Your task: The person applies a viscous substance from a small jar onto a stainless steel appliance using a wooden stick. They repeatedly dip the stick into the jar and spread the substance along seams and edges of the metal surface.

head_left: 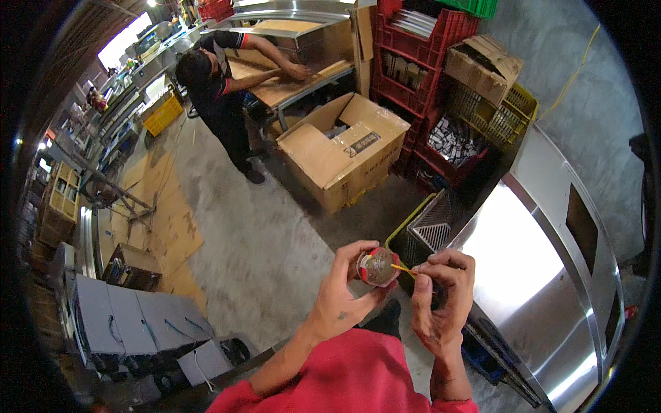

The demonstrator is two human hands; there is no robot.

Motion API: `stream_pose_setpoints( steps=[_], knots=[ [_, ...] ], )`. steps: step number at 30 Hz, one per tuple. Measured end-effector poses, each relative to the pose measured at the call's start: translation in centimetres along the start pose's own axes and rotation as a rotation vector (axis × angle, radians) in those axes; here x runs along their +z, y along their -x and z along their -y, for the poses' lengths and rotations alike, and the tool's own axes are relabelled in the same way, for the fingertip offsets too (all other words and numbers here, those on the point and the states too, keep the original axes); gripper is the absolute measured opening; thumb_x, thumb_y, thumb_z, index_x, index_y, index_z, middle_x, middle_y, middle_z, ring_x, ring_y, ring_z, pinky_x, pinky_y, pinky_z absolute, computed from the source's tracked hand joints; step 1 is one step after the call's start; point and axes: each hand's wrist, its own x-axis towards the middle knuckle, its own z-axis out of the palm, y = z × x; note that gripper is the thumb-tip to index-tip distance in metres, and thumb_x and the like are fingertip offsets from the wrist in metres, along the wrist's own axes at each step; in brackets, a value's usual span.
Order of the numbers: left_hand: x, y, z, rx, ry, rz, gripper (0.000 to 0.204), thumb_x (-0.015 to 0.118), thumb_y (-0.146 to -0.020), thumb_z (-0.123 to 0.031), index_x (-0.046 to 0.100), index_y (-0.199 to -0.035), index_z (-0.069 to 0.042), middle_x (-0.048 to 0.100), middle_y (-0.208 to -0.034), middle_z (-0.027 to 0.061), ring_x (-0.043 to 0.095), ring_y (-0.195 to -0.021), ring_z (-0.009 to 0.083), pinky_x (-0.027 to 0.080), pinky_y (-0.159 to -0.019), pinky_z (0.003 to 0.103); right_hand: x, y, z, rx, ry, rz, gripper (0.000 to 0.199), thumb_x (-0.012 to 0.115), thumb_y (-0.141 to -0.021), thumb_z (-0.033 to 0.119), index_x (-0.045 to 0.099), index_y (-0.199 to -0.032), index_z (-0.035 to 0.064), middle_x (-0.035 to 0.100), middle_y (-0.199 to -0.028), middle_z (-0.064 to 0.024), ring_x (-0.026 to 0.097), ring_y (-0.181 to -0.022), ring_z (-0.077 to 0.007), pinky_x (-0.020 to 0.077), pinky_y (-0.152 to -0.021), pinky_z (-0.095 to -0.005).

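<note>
My left hand (345,288) is wrapped round a small clear cup (376,268) with red and yellow on its side. Its open top faces me, and something pale or see-through shows inside, though I cannot tell what. Between thumb and fingers, my right hand (444,297) pinches a thin yellow stick (403,269). The stick's far end reaches over the mouth of the cup. Both hands are close together, in front of my red shirt (344,378).
Right of me stands a shiny sheet-metal unit (544,275). Ahead are a large open cardboard box (344,162) and stacked red crates (406,62). Another person (220,89) leans over a workbench (275,86). Grey panels (138,316) stand at the lower left.
</note>
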Motion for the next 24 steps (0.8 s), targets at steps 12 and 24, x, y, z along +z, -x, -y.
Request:
stream_pose_setpoints(
  steps=[12,24],
  knots=[
    [8.1,-5.4,1.0,-0.040,0.092,0.103,0.070,0.090,-0.091,-0.007,0.049,-0.148,-0.005,0.069,-0.131,0.0103,0.069,-0.121,0.0187,0.056,-0.105,0.035,-5.7,-1.0,-5.5,0.113,0.004,-0.228,0.016,0.073,-0.100,0.005,0.067,-0.114,0.0031,0.064,-0.114,-0.0183,0.065,-0.099,-0.0290,0.0572,-0.086,-0.0388],
    [28.4,-18.7,1.8,-0.123,0.215,0.486,0.073,0.088,-0.089,0.001,0.047,-0.148,-0.005,0.063,-0.135,0.0089,0.065,-0.122,0.0184,0.055,-0.105,0.033,-22.3,-4.6,-17.2,0.194,0.306,-0.434,0.022,0.077,-0.098,0.004,0.066,-0.115,-0.0019,0.064,-0.118,-0.0216,0.069,-0.103,-0.0329,0.0622,-0.081,-0.0406]
  ],
)
